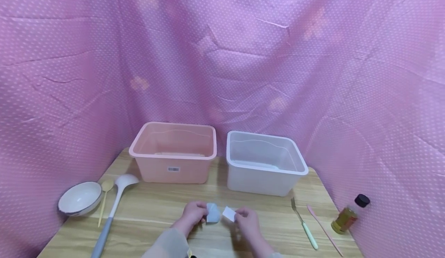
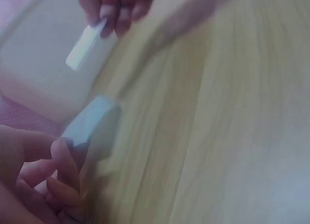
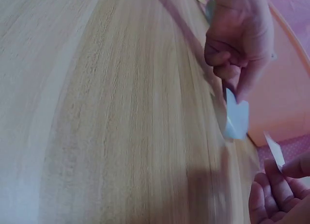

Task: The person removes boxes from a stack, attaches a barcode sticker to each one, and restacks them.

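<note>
Over the wooden table (image 1: 156, 211), my left hand (image 1: 194, 213) pinches a small pale blue piece that looks like a sheet of paper (image 1: 213, 214) between thumb and fingers. In the right wrist view this blue sheet (image 3: 237, 118) looks bent and partly see-through. A short gap to the right, my right hand (image 1: 248, 222) pinches the edge of a small white rectangular piece of paper (image 1: 228, 214). From the left wrist the white piece (image 2: 85, 49) shows narrow, tilted beyond the blue one. The two pieces are apart, facing each other in front of the bins.
Behind the hands stand a pink bin (image 1: 174, 171) and a white bin (image 1: 259, 180). On the left lie a bowl (image 1: 80, 198), a yellow spoon (image 1: 107, 185) and a ladle (image 1: 112, 211). On the right are a fork (image 1: 308, 235), a thin pink stick (image 1: 325, 231) and a bottle (image 1: 345, 218).
</note>
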The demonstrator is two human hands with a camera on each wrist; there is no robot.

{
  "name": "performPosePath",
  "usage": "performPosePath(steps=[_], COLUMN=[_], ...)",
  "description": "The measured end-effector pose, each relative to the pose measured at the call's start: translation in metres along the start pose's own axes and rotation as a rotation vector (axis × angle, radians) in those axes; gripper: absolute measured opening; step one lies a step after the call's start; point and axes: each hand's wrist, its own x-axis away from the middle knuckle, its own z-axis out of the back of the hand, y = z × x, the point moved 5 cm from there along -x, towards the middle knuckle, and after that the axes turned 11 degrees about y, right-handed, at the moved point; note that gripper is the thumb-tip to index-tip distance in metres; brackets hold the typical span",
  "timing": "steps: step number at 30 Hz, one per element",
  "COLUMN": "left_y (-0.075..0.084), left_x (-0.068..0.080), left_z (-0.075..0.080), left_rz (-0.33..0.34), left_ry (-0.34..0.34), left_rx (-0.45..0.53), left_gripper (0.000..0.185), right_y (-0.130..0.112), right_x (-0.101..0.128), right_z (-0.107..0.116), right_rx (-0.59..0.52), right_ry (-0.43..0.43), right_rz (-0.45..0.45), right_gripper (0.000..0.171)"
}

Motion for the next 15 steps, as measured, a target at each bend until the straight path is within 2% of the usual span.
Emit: performPosePath(steps=[5,11,14,15], left_y=[-0.001,0.009,0.015,0.018], left_x=[-0.008,-0.010,-0.008,-0.006], left_z=[0.006,0.011,0.012,0.011], left_rz=[-0.056,-0.149,-0.143,-0.151], left_ry=[0.013,0.113,0.161,0.175], left_rx=[-0.155,-0.422,-0.497,-0.494], left_gripper=[0.022,0.010,0.013,0.015], right_y=[-0.002,-0.001,-0.001,-0.001], right_x=[0.002,0.002,0.001,0.000], right_z=[0.000,-0.005,-0.007,-0.008], right_rx=[-0.008,-0.052,-0.067,-0.072], right_ry=[-0.003,-0.005,-0.006,-0.007], right_rz=[0.009,-0.027,-0.036,-0.040], right_gripper=[0.019,0.025,0.022,0.021])
